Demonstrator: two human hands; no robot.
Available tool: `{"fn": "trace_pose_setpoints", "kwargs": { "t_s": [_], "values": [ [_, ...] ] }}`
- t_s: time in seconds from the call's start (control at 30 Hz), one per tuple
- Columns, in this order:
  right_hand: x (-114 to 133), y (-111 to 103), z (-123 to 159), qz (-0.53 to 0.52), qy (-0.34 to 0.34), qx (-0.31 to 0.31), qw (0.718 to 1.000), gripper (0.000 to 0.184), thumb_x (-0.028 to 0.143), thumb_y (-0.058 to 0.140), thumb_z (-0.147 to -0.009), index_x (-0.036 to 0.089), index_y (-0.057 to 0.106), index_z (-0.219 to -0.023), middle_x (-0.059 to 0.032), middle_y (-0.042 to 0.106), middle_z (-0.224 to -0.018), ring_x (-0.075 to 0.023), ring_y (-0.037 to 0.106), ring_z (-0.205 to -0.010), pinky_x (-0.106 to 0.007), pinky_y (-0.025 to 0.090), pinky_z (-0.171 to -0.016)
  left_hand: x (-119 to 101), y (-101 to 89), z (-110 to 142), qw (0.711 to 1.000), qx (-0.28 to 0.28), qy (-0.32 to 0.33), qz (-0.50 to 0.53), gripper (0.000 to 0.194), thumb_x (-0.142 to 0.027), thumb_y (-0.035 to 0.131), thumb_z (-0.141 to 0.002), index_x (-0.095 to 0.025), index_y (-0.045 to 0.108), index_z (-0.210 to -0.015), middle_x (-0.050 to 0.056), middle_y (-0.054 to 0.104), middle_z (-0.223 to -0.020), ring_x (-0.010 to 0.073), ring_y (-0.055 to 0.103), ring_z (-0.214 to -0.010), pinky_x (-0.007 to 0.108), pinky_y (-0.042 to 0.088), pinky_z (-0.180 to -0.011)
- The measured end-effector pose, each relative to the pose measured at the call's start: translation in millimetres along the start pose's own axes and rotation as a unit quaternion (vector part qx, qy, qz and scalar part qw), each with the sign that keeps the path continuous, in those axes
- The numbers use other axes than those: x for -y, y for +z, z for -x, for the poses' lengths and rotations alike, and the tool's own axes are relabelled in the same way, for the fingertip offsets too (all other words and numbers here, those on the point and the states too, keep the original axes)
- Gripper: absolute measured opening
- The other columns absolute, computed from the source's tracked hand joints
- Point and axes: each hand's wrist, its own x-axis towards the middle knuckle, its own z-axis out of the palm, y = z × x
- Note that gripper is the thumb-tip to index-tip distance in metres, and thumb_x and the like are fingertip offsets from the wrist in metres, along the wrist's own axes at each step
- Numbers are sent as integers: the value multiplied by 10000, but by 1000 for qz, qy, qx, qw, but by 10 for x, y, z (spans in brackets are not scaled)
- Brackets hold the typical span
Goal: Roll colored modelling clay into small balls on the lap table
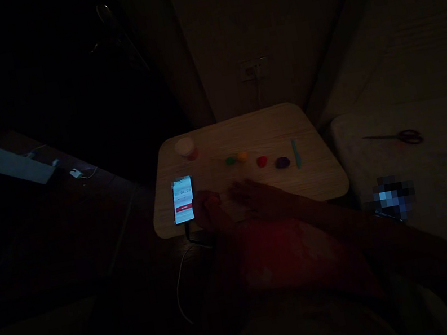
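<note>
My left hand point(207, 209) is closed at the front edge of the small wooden table point(210, 141), beside a lit phone point(183, 200). Whether anything is inside its curled fingers is hidden in the dark. Flat on the tabletop, with fingers stretched out, lies my right hand point(256, 196). Beyond it sit small lumps that look like modelling clay: a green lump point(230, 161), a yellow lump point(242, 157), a red lump point(262, 161) and a dark purple lump point(283, 162). To their right is a thin teal plastic tool point(297, 154), shaped like a knife.
A pale-lidded tub point(186, 148) stands at the table's back left. A cable point(188, 232) runs down from the phone. On a pale surface to the right lie scissors point(409, 137) and a blurred-out device point(392, 201). A wall socket point(253, 68) is behind the table. The room is very dark.
</note>
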Motion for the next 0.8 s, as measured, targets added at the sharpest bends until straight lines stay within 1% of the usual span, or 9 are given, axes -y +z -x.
{"fn": "trace_pose_setpoints", "kwargs": {
  "t_s": [0.1,0.2,0.27,0.33,0.43,0.5,0.57,0.67,0.8],
  "values": [
    [73,49,-123,1,12,-2,1000,713,402,556,-1024,113,319,-1631,-195,336,-1684,-349,201,-1605,-615,165,-1288,-28,10,31,1000,8,5,1,170,-262,634,-835,-201,530,-715,-28,468,-639,129,438,-611,256,344,-570],
    [78,125,-426,13,10,-7,1000,681,378,572,-1019,138,357,-1619,-184,368,-1672,-370,215,-1598,-623,194,-1278,-24,-3,87,999,28,36,-10,209,-339,653,-878,-199,573,-744,-20,510,-676,137,485,-651,268,388,-621],
    [43,169,-641,22,12,-15,1000,629,350,572,-1018,185,400,-1600,-152,380,-1674,-377,260,-1583,-625,207,-1275,-5,-14,130,998,37,55,-24,221,-363,659,-894,-197,599,-762,-15,538,-694,140,511,-668,274,404,-642],
    [-23,197,-818,23,14,-15,1000,572,316,552,-1027,215,435,-1578,-126,382,-1677,-358,298,-1572,-615,235,-1274,16,-18,165,997,36,57,-38,225,-375,662,-899,-194,616,-772,-14,555,-701,133,509,-650,266,396,-619],
    [-160,207,-959,26,16,-25,999,526,268,524,-1033,164,475,-1546,-152,380,-1672,-350,281,-1579,-589,229,-1286,38,-3,184,997,41,57,-31,230,-379,678,-875,-191,621,-756,-24,541,-670,121,487,-609,249,369,-574],
    [-241,196,-953,26,26,-29,999,525,270,514,-1035,124,476,-1539,-177,368,-1673,-340,272,-1584,-556,237,-1291,44,14,176,998,39,55,-15,222,-363,683,-861,-190,615,-739,-25,532,-659,121,485,-609,243,359,-564],
    [-289,170,-861,23,34,-30,999,538,279,509,-1038,108,462,-1546,-193,370,-1667,-338,276,-1584,-562,248,-1285,50,25,162,998,38,51,-8,213,-348,688,-848,-191,608,-727,-25,526,-651,124,480,-609,242,351,-554],
    [-282,107,-584,21,19,-26,999,581,306,517,-1039,92,423,-1571,-201,356,-1672,-346,253,-1591,-592,235,-1281,56,26,152,998,42,46,6,192,-320,681,-846,-192,600,-728,-28,506,-640,129,469,-607,249,351,-555],
    [-143,56,-193,19,-7,-17,1000,664,387,578,-1019,101,396,-1590,-211,352,-1672,-355,214,-1601,-620,204,-1275,27,16,162,997,48,56,11,183,-293,668,-870,-189,594,-740,-27,509,-650,131,463,-618,261,370,-584]
  ]
}}
